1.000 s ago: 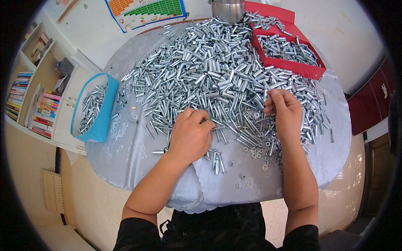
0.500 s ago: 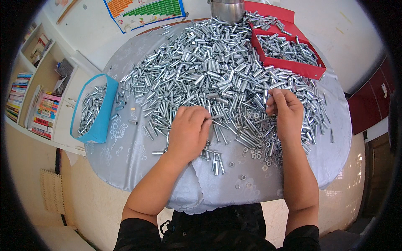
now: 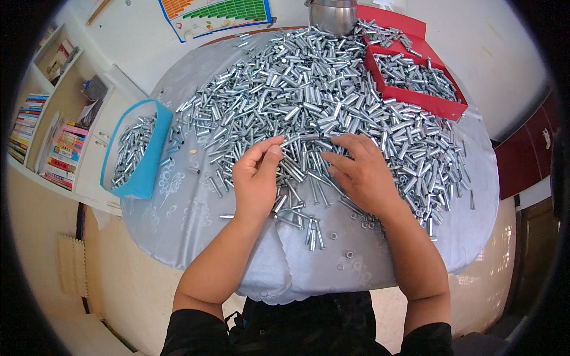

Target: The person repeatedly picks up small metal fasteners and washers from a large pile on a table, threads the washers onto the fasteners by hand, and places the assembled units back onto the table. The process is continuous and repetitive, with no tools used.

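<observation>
My left hand (image 3: 258, 175) is closed, thumb and forefinger pinched at the near edge of a big heap of silver metal parts (image 3: 291, 95). A slim bolt (image 3: 285, 143) shows at its fingertips. Right of it, my right hand (image 3: 362, 172) reaches in over the heap with its fingers apart and palm down. Its fingertips are close to the metal sleeves and bolts there; I see nothing held in it. Several long bolts (image 3: 313, 231) lie loose in front of the heap, by my left wrist. Small nuts (image 3: 349, 254) and washers lie near my right forearm.
A blue fabric bin (image 3: 155, 151) with bolts stands at the left. An open red box (image 3: 424, 107) of metal parts sits at the back right, beside a steel pot (image 3: 333, 18). Silvery cloth (image 3: 184, 237) covers the round table. A bookshelf (image 3: 71, 127) stands farther left.
My right hand has moved left from the heap's right side toward my left hand, and its fingers have spread. My left hand has turned, its thumb side now facing up. The view has shifted slightly.
</observation>
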Demonstrator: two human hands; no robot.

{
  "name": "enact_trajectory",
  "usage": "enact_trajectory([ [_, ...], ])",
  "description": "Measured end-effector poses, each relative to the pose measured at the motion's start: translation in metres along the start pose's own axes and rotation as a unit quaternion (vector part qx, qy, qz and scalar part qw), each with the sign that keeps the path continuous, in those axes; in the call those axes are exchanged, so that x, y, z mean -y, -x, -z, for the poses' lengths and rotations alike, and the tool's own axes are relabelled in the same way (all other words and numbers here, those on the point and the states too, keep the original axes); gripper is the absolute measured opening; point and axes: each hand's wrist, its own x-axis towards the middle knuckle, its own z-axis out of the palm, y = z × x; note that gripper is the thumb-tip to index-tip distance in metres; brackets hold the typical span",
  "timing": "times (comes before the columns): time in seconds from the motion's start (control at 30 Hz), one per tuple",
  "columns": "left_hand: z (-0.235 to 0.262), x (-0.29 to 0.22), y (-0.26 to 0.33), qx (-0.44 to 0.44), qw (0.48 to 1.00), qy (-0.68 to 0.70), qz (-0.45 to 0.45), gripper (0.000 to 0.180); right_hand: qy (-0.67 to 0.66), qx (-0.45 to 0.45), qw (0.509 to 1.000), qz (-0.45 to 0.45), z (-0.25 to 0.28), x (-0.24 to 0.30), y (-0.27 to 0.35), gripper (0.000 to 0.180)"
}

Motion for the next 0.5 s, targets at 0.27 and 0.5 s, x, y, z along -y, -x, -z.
enact_trajectory([
  [0.27, 0.001, -0.005, 0.004, 0.013, 0.999, 0.018, 0.025, 0.025, 0.004, -0.021, 1.000, -0.014, -0.009, 0.001, -0.003, 0.025],
  [0.5, -0.001, -0.012, 0.011, 0.100, 0.993, 0.039, 0.051, 0.020, -0.148, -0.132, 0.948, -0.250, 0.004, 0.000, 0.005, 0.029],
])
